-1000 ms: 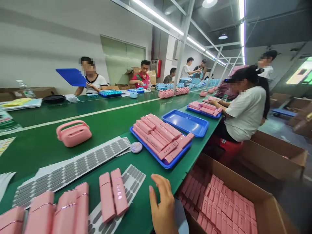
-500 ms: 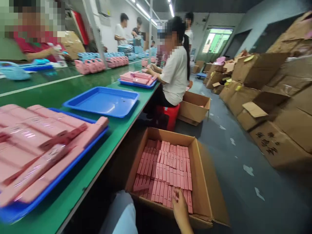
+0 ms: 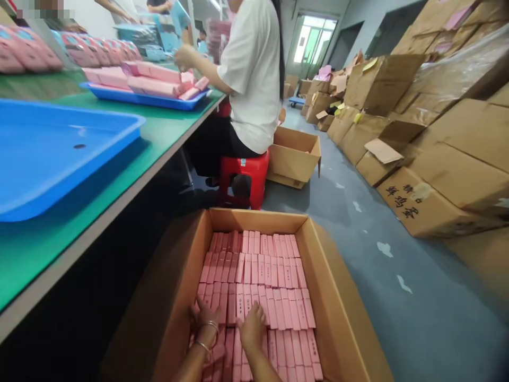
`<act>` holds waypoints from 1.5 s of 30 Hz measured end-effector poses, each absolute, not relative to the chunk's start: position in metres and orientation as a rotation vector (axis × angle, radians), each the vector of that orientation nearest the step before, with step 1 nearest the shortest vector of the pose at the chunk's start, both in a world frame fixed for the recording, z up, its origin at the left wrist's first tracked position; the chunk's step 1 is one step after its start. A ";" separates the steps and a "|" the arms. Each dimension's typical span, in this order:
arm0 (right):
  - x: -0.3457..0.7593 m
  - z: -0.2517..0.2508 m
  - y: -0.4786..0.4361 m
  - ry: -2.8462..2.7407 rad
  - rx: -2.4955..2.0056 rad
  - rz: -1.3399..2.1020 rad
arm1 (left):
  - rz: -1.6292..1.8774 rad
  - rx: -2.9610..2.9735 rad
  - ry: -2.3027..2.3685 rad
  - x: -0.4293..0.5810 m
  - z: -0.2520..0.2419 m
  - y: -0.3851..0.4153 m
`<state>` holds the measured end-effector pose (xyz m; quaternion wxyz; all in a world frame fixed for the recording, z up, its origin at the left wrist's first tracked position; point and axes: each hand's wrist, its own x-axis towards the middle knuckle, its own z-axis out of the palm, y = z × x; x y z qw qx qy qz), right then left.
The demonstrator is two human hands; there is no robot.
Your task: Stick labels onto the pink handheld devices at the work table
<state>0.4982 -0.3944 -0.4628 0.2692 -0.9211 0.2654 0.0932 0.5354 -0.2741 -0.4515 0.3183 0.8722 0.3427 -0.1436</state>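
A big open cardboard box (image 3: 336, 297) stands on the floor beside the bench, packed with rows of upright pink rectangular pieces (image 3: 262, 270). Both my hands are down in its near end. My left hand (image 3: 203, 320), with two thin bangles on the wrist, has its fingers curled down among the pink pieces at the left. My right hand (image 3: 252, 326) rests close beside it, its fingers bent down onto the tops of the pieces in the middle rows. The fingertips of both hands are partly hidden between the pieces.
The green bench (image 3: 119, 164) runs along the left with an empty blue tray (image 3: 59, 154). Farther on, a person in a white shirt sits on a red stool (image 3: 242, 178) by another tray of pink parts (image 3: 147, 87). Cardboard boxes (image 3: 437, 159) are stacked at the right.
My view has swung from the bench top down to the box on the floor. My right hand left the bench edge and went into the box, and my left hand has joined it.
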 end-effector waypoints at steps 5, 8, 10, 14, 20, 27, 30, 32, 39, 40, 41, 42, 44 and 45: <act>0.517 -0.488 -0.376 0.854 -2.621 0.303 | -0.489 2.588 0.970 0.547 -0.490 -0.278; 0.518 -0.496 -0.373 0.859 -2.680 0.323 | -0.546 2.746 1.010 0.552 -0.495 -0.282; 0.516 -0.497 -0.374 0.832 -2.717 0.330 | -0.583 2.822 0.960 0.553 -0.495 -0.283; 0.513 -0.496 -0.379 0.813 -2.761 0.362 | -0.682 2.883 0.815 0.549 -0.494 -0.281; 0.516 -0.496 -0.372 0.913 -2.777 0.386 | -0.746 2.930 0.700 0.542 -0.498 -0.288; 0.522 -0.494 -0.368 1.033 -2.700 0.454 | -0.846 2.932 0.678 0.543 -0.504 -0.288; 0.529 -0.493 -0.365 1.129 -2.630 0.501 | -0.850 2.932 0.631 0.544 -0.500 -0.283; 0.534 -0.494 -0.363 1.176 -2.587 0.519 | -0.831 2.938 0.606 0.544 -0.498 -0.281; 0.539 -0.502 -0.359 1.256 -2.481 0.552 | -0.912 2.837 0.604 0.547 -0.493 -0.276; 0.537 -0.501 -0.359 1.242 -2.478 0.552 | -0.920 2.803 0.607 0.548 -0.493 -0.275; 0.536 -0.500 -0.358 1.221 -2.478 0.549 | -0.917 2.771 0.608 0.549 -0.493 -0.273; 0.534 -0.498 -0.359 1.195 -2.477 0.546 | -0.912 2.738 0.608 0.550 -0.493 -0.270; 0.530 -0.495 -0.361 1.137 -2.469 0.541 | -0.910 2.659 0.615 0.551 -0.494 -0.265; 0.528 -0.494 -0.363 1.108 -2.457 0.544 | -0.914 2.610 0.627 0.551 -0.496 -0.263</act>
